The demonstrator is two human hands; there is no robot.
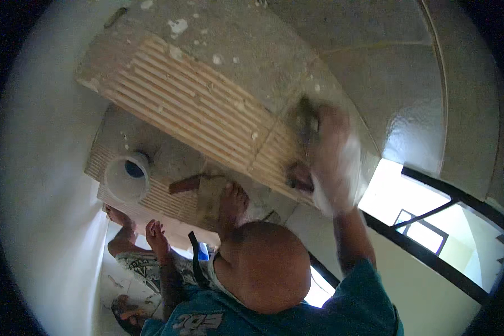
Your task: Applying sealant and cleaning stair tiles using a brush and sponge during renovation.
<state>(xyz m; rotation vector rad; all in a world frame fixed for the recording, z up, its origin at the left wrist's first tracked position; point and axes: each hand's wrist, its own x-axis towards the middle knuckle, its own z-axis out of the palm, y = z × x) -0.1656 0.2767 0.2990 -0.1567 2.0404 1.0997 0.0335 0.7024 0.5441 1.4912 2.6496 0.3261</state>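
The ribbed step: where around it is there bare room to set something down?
Widest: the pale-spotted gray tread behind the ribbed strip, left of the blurred right hand. A smaller patch of the lower step shows between the white bucket, strip and brown bar. Crowded: the strip's right end, by that hand, and around the bare foot.

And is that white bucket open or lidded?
Open: no lid shows on the white bucket, and a dark blue patch is visible inside.

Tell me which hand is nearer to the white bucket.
Left. The left hand is below and slightly right of the white bucket in view; the right hand is farther right, by the ribbed step.
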